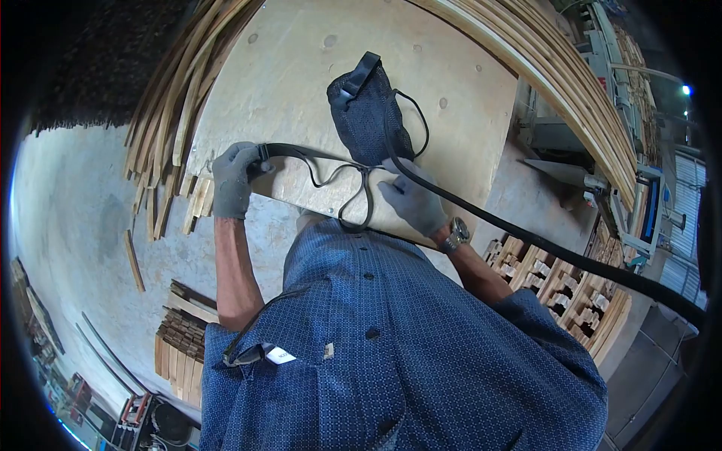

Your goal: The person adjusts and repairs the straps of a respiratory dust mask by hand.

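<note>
My left hand (235, 179), in a grey glove, is closed around the buckle end of a black strap (289, 150) at the board's left edge. The strap runs right across the plywood board (301, 90), with a thin loop hanging over the near edge. My right hand (414, 199), also gloved and wearing a wristwatch (456, 234), curls around the strap's other side; its fingertips are partly hidden. Just beyond the strap lies a black mesh pouch (368, 113) with a buckle strap on top. A thick black cord (511, 229) passes in front of my right hand.
Long wooden strips (177, 98) lie along the left of the board, and more strips (556, 68) curve along the right. Stacked slatted wood (564, 289) stands at lower right. A wood bundle (180, 353) sits on the floor at lower left. Machinery (647, 203) is at far right.
</note>
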Tool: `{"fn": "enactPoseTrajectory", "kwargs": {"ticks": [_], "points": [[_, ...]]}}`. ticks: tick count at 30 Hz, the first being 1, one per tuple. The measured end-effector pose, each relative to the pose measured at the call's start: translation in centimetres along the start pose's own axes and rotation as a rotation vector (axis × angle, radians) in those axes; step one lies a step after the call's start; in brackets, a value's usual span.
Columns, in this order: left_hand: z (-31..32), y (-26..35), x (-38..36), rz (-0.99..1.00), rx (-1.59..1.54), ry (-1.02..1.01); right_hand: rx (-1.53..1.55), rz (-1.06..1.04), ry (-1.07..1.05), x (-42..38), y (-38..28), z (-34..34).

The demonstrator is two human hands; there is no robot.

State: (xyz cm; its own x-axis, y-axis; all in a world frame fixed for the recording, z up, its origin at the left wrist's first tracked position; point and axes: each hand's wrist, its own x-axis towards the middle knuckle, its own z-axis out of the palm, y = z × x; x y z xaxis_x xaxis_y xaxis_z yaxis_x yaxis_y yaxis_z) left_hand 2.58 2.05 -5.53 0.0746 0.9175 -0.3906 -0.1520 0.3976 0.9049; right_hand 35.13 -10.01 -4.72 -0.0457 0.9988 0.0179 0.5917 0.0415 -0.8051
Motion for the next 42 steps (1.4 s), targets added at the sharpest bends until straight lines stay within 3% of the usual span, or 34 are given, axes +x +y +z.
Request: {"fn": "enactPoseTrajectory", "kwargs": {"ticks": [3,6,9,12,14,18,20,23,24,26,30,33,35,42], "points": [[-0.2,-0.2,0.0,-0.013,0.059,0.044,-0.232,0.092,0.109,-1.2,-0.4,0.6],[-0.2,-0.1,0.1,-0.024,0.156,0.039,-0.344,-0.135,0.338,-1.4,-1.4,1.4],[-0.5,-0.7,0.6,0.100,0.372,0.062,-0.247,-0.038,0.322,-1.6,-2.5,1.6],[-0.5,-1.2,0.7,0.128,0.476,0.064,-0.179,0.253,0.121,-2.1,0.0,3.4],[0.1,-1.1,0.4,0.368,0.635,0.116,-0.034,0.280,0.165,-2.1,2.0,5.0],[1.0,0.3,-1.2,0.243,0.742,0.104,0.191,0.319,0.258,-1.8,3.2,6.4],[2.2,0.3,-2.7,0.866,1.242,0.081,0.163,0.282,0.297,-2.1,3.1,6.4],[3.9,1.1,-3.6,0.788,1.306,-0.224,-0.063,0.246,0.266,-1.8,0.1,4.2],[4.0,1.0,-3.5,0.785,1.305,-0.224,-0.138,0.233,0.255,-1.5,-0.7,3.7],[4.4,1.0,-2.5,0.856,1.402,-0.352,-0.148,0.065,0.294,-0.8,-0.9,3.2],[4.1,0.8,-0.8,0.909,1.415,-0.343,-0.380,-0.056,0.232,-0.2,-0.1,2.7],[3.2,0.7,0.1,0.890,1.431,-0.369,-0.319,-0.089,0.218,-0.5,0.3,2.9],[2.5,0.0,0.9,0.875,1.468,-0.404,-0.110,0.191,0.159,-1.2,0.7,3.8],[1.8,1.0,0.9,0.738,1.457,-0.466,-0.176,0.029,0.238,-0.2,0.2,4.9]]}}
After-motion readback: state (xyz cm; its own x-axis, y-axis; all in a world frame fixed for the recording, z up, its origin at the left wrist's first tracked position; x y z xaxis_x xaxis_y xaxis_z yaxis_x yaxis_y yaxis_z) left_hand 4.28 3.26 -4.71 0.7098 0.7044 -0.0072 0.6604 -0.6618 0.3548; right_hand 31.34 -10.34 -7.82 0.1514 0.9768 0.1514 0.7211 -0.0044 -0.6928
